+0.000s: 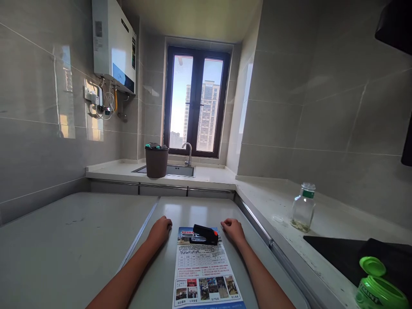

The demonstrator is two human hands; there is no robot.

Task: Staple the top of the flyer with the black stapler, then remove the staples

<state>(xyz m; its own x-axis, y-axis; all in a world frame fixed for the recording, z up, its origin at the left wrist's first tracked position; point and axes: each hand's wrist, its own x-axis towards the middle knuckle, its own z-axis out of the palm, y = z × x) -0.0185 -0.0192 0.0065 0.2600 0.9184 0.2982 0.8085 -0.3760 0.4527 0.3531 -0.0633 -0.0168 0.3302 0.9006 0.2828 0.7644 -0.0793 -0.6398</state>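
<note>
A black stapler [206,235] with a small red-orange spot lies across the top of a printed flyer [206,262] on the light table. The flyer carries text, a small grid and a row of photos near its lower edge. To the left of the flyer, my left hand [161,230] rests on the tabletop with its fingers curled in, holding nothing visible. My right hand [234,230] rests on the other side, just right of the stapler and apart from it, its fingers also loosely curled with nothing seen in them.
A glass jar [303,208] stands on the right counter [267,193], near a black cooktop [334,253]. An open green container [380,289] is at the lower right. Ahead, a brown bin [156,162] stands by the sink [180,171]. A seam [141,231] crosses the table.
</note>
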